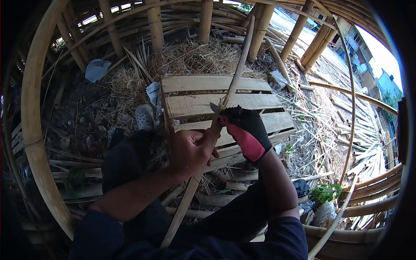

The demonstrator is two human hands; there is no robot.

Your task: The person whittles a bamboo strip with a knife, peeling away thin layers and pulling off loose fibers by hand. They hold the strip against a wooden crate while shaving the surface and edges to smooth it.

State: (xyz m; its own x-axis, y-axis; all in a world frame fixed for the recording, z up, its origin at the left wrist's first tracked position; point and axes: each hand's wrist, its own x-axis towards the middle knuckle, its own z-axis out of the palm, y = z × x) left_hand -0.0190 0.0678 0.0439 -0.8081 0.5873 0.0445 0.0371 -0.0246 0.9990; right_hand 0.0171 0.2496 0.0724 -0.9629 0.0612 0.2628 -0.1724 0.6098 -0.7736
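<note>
A long split bamboo strip [238,71] runs slantwise from near my lap up past the far side of a slatted wooden crate [195,103]. My bare left hand [193,148] is closed around the strip over the crate's near edge. Just beyond it, my right hand [244,130], in a black and pink glove, is closed on a knife. The knife blade [214,107] shows at the left of the glove, against the strip, with small shavings at the contact. The glove hides the knife's handle.
Bamboo posts [155,26] stand behind a heap of shavings [195,60]. A thick curved bamboo pole [34,130] rises at the left. Several cut bamboo lengths [359,149] lie on the ground at the right. A light-coloured clog [144,117] is beside the crate.
</note>
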